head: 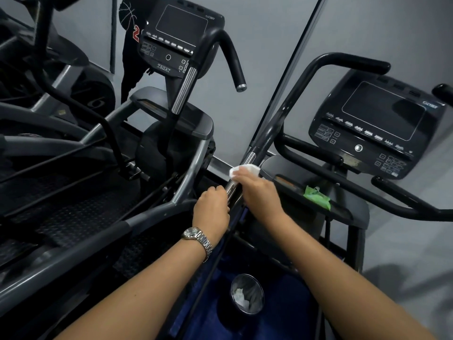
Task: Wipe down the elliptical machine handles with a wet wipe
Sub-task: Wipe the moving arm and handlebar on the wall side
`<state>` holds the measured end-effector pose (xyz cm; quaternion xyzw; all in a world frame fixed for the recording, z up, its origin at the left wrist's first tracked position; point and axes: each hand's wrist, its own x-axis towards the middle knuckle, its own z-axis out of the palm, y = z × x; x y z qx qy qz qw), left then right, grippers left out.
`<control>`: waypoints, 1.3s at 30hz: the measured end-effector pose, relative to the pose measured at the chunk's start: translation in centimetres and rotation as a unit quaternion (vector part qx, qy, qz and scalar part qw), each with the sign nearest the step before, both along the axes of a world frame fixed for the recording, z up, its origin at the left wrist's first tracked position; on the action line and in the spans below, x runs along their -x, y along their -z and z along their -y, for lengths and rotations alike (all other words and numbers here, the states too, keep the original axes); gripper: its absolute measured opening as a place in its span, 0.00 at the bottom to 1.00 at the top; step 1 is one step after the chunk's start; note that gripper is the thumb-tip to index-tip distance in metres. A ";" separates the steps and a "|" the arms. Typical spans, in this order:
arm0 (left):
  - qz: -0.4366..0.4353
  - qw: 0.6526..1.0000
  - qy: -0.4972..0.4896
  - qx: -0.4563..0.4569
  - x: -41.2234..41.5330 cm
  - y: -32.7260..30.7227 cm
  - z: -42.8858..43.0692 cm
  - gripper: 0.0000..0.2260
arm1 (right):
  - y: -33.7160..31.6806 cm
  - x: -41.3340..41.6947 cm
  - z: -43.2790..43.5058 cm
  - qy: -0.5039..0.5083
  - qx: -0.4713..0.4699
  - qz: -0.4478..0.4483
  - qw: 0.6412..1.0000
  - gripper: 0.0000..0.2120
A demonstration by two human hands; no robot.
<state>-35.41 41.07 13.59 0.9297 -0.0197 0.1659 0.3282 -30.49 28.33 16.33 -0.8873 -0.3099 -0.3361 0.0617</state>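
Observation:
A long black elliptical handle (282,114) rises diagonally through the middle of the view, with a chrome section (248,159) low on it. My right hand (259,190) wraps a white wet wipe (247,169) around that chrome part. My left hand (212,204), with a metal watch on its wrist, grips the same handle just below, on the left side. A second handle (230,50) with its own chrome band stands further back beside the left console.
Two consoles face me: one at top centre (181,33), one at right (372,128). A green wipe pack (317,196) lies on the right machine's tray. A small bin (247,294) holding used wipes stands on the blue floor below. Machine frames and pedals fill the left.

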 end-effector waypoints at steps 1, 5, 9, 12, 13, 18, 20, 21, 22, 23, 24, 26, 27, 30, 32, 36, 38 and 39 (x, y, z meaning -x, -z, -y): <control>-0.003 1.000 0.001 0.000 0.0 0.0 0.0 0.11 | -0.8 -0.6 0.1 0.018 -0.026 0.006 0.999 0.15; -0.008 1.000 0.000 0.007 -0.1 -0.1 0.0 0.12 | -3.0 -2.7 -0.7 0.074 -0.150 0.022 0.986 0.12; -0.005 1.000 -0.001 0.008 -0.2 0.0 0.0 0.11 | 0.6 -0.5 -1.6 0.077 -0.216 -0.034 0.973 0.17; -0.004 1.000 0.001 0.010 -0.2 0.0 0.0 0.11 | 0.1 -1.0 -1.2 0.072 -0.259 -0.032 0.963 0.17; -0.004 1.000 0.002 0.011 -0.2 0.0 0.0 0.12 | -0.8 -1.8 -1.2 0.089 -0.286 -0.029 0.954 0.16; 0.003 1.000 -0.001 0.005 0.0 0.0 0.0 0.12 | -1.7 -2.5 -1.6 0.142 -0.355 -0.048 0.923 0.15; 0.009 1.000 0.001 0.000 0.0 0.1 0.0 0.12 | -0.2 -1.0 -1.4 0.125 -0.327 -0.063 0.935 0.17; 0.009 1.000 0.004 -0.002 0.0 0.1 0.0 0.12 | 0.0 -0.6 -1.1 0.117 -0.316 -0.069 0.939 0.17; 0.007 1.000 0.008 -0.001 0.0 0.1 0.0 0.12 | -0.3 -0.7 -0.9 0.116 -0.311 -0.070 0.941 0.17; 0.002 1.000 0.013 0.001 -0.1 0.0 -0.1 0.12 | -0.9 -1.1 -0.7 0.119 -0.311 -0.062 0.941 0.16; -0.005 1.000 0.018 0.003 -0.2 -0.1 -0.2 0.12 | -1.6 -1.7 -0.6 0.126 -0.312 -0.054 0.940 0.16; -0.024 0.999 0.024 0.011 -0.5 -0.4 -0.5 0.11 | -2.9 -3.0 -0.8 0.135 -0.319 -0.047 0.937 0.16; -0.032 0.999 0.026 0.015 -0.7 -0.6 -0.6 0.11 | -3.1 -3.3 -0.8 0.136 -0.322 -0.051 0.935 0.16; -0.031 0.999 0.030 0.025 -1.4 -1.5 -0.9 0.11 | -2.3 -2.8 0.0 0.109 -0.284 -0.058 0.951 0.18; -0.002 0.999 0.032 0.036 -2.4 -2.5 -0.7 0.12 | -1.5 -2.3 1.5 0.041 -0.228 -0.035 0.972 0.19; 0.075 0.994 0.035 0.071 -5.6 -5.4 1.4 0.16 | -3.2 -5.7 3.9 -0.005 -0.181 0.031 0.983 0.19; 0.100 0.991 0.037 0.080 -6.9 -6.4 2.8 0.18 | -4.4 -7.4 3.7 0.002 -0.187 0.026 0.982 0.18; 0.109 0.990 0.036 0.083 -7.4 -6.8 3.4 0.18 | -4.4 -7.7 3.6 -0.004 -0.178 0.020 0.984 0.17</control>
